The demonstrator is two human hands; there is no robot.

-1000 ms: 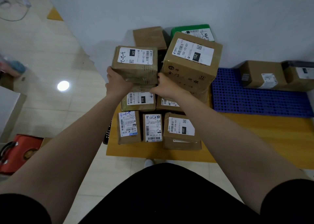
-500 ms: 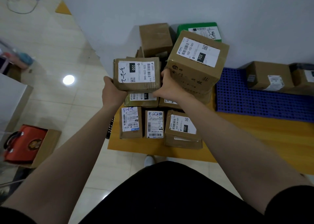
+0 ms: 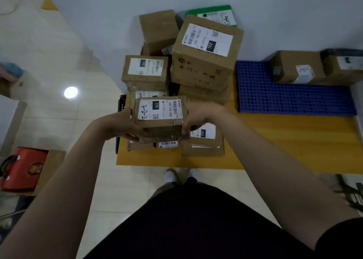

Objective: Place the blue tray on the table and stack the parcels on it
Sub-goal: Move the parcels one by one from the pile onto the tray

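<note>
Nearest, L hand (image 3: pixel 119 127) & R hand (image 3: pixel 198 117) grip parcel "220" (image 3: pixel 160 113) by its ends, fingers curled round it, above front-row parcels (image 3: pixel 204 142) on yellow table (image 3: pixel 275 141). Behind: box "122" (image 3: pixel 145 72), box "102" (image 3: pixel 204 62), green parcel (image 3: pixel 214 13) at wall. Far right, blue tray (image 3: pixel 290 99) lies on table w/ two parcels (image 3: pixel 296 68) at its back edge.

Black top (image 3: pixel 196 231), short black sleeve (image 3: pixel 341 239), bare forearms (image 3: pixel 78 164), white shoes (image 3: pixel 170 175)
</note>
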